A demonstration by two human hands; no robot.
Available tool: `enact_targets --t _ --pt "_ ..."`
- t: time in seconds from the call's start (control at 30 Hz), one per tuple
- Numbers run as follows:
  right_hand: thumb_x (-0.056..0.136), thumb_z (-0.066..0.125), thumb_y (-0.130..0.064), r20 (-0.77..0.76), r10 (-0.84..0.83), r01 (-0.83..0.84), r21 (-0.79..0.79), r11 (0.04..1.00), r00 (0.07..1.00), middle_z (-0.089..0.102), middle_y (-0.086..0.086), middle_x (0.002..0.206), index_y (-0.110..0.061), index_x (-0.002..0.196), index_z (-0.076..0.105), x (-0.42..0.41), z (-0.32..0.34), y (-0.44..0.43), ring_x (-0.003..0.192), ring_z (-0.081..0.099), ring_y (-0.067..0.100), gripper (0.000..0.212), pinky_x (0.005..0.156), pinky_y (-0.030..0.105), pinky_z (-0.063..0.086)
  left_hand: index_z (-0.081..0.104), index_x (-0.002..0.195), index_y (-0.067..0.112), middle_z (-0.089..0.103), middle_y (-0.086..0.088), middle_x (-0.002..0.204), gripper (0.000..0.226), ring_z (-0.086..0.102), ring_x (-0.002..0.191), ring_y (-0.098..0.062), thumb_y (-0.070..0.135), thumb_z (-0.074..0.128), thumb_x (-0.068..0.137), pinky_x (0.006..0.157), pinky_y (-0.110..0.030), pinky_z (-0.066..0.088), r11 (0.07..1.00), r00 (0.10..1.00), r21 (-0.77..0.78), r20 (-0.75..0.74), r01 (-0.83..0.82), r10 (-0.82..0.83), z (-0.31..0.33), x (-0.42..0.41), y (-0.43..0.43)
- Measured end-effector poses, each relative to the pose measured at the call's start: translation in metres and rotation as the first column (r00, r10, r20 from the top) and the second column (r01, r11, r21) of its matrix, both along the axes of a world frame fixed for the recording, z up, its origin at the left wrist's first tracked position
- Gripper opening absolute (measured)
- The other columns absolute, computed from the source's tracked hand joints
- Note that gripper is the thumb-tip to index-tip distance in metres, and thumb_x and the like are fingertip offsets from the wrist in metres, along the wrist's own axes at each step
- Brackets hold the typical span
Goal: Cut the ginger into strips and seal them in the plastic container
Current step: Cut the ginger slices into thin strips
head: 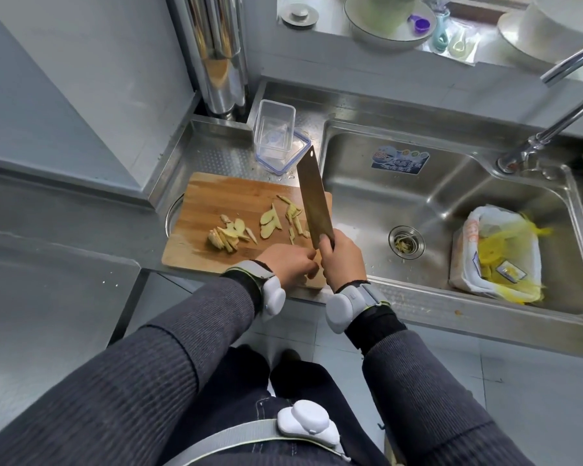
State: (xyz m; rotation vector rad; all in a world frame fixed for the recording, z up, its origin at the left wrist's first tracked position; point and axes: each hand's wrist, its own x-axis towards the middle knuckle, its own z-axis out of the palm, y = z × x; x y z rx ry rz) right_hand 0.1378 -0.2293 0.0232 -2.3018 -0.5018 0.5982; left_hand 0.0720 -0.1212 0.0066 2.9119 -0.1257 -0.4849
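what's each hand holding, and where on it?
Right hand grips the cleaver by its handle. Left hand rests fingers-down on the cutting board; any hold is hidden.

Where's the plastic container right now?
The plastic container stands open on its lid behind the cutting board, left of the sink.

Ginger on board, container behind, sink right.

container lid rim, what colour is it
Blue rim on the clear lid, seen in the head view.
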Motion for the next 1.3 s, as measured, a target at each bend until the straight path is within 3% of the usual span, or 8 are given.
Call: enact_targets --t 0.13,0.3,0.43,0.53,0.63,0.77,1.13,1.3 --pt "0.095 0.039 -0.025 0.012 -0.001 0.000 0.006 1.000 1.000 0.059 0.009 0.075 -0.018 0.086 0.052 0.004 0.003 0.001 0.072 0.060 0.036 0.018 0.065 0.041 0.051 0.060 0.105 0.017 0.053 -0.005 0.110 0.016 0.055 0.096 -0.026 0.020 0.055 0.090 0.065 -0.031 0.039 0.997 0.998 -0.037 0.002 -0.065 0.066 -0.004 0.003 0.008" --pt "0.094 0.039 -0.027 0.013 0.000 0.000 0.006 1.000 1.000 0.057 0.012 0.070 -0.012 0.091 0.057 0.006 0.002 0.002 0.071 0.060 0.040 0.023 0.063 0.045 0.052 0.060 0.099 0.015 0.056 -0.002 0.109 0.017 0.055 0.101 -0.022 0.029 0.060 0.089 0.069 -0.028 0.036 0.912 0.940 -0.234 -0.021 -0.337 0.342 -0.008 0.002 0.013" --pt "0.095 0.039 -0.027 -0.001 0.025 -0.025 -0.002 1.000 1.000 0.059 0.013 0.073 -0.017 0.088 0.055 0.000 0.003 0.005 0.073 0.061 0.041 0.020 0.067 0.047 0.054 0.058 0.112 0.016 0.054 -0.002 0.117 0.026 0.049 0.110 -0.022 0.032 0.052 0.093 0.086 -0.033 0.039 0.849 0.819 -0.107 0.228 -0.517 0.527 -0.007 -0.005 0.018" --pt "0.097 0.039 -0.026 0.013 0.075 -0.074 -0.065 0.995 0.997 0.065 0.021 0.091 -0.009 0.102 0.059 -0.006 0.001 0.009 0.085 0.060 0.041 0.026 0.071 0.038 0.046 0.044 0.133 0.022 0.040 0.002 0.142 0.041 0.033 0.131 -0.020 0.037 0.045 0.095 0.101 -0.037 0.028 0.776 0.755 0.031 0.259 -0.630 0.603 -0.013 -0.017 0.030" --pt "0.098 0.039 -0.025 0.006 0.112 -0.111 -0.108 0.988 0.994 0.064 0.023 0.100 -0.005 0.105 0.056 -0.016 0.000 0.014 0.092 0.058 0.042 0.027 0.072 0.036 0.042 0.022 0.148 0.023 0.016 0.009 0.157 0.057 0.010 0.145 -0.017 0.045 0.035 0.097 0.112 -0.044 0.016 0.809 0.829 0.181 0.128 -0.560 0.545 -0.021 -0.030 0.039" --pt "0.097 0.039 -0.026 -0.005 0.128 -0.128 -0.141 0.982 0.992 0.064 0.022 0.101 -0.007 0.108 0.056 -0.027 -0.001 0.021 0.093 0.058 0.041 0.028 0.073 0.036 0.043 0.014 0.150 0.026 0.007 0.013 0.159 0.060 0.004 0.147 -0.014 0.050 0.029 0.098 0.114 -0.047 0.010 0.823 0.844 0.197 0.048 -0.532 0.534 -0.025 -0.037 0.041" --pt "0.095 0.037 -0.019 0.030 0.207 -0.193 -0.253 0.948 0.978 0.065 0.018 0.101 -0.013 0.119 0.052 -0.034 -0.009 0.026 0.091 0.061 0.039 0.028 0.075 0.036 0.046 0.029 0.145 0.029 0.019 0.010 0.157 0.050 0.009 0.146 -0.014 0.045 0.032 0.098 0.114 -0.048 0.009 0.843 0.855 0.141 0.062 -0.519 0.515 -0.016 -0.036 0.052" --pt "0.097 0.036 -0.018 0.025 0.160 -0.146 -0.293 0.945 0.987 0.064 0.022 0.106 -0.005 0.116 0.051 -0.029 -0.006 0.042 0.098 0.060 0.040 0.027 0.076 0.035 0.044 0.033 0.143 0.029 0.021 0.009 0.156 0.048 0.011 0.146 -0.017 0.044 0.033 0.098 0.114 -0.051 0.007 0.860 0.871 0.143 0.041 -0.489 0.489 -0.011 -0.034 0.054"
